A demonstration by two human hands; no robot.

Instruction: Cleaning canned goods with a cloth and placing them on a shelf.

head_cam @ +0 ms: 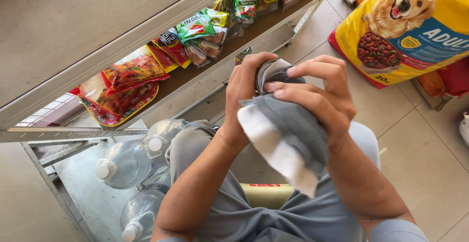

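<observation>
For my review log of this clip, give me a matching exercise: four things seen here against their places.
1. grey cloth
2. clear water bottles
3. yellow pet food bag
4. snack packets

A. lower shelf, bottom left
B. floor, top right
C. upper shelf, in a row
D. in both hands, left hand and right hand

Pairs: 1-D, 2-A, 3-B, 4-C

Colourful snack packets (161, 56) on shelf, yellow pet-food bag (410, 27)

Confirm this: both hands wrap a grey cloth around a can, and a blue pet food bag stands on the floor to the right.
Wrong colour. The head view shows the bag is yellow, not blue. The rest holds: left hand and right hand wrap the grey cloth around a can.
</observation>
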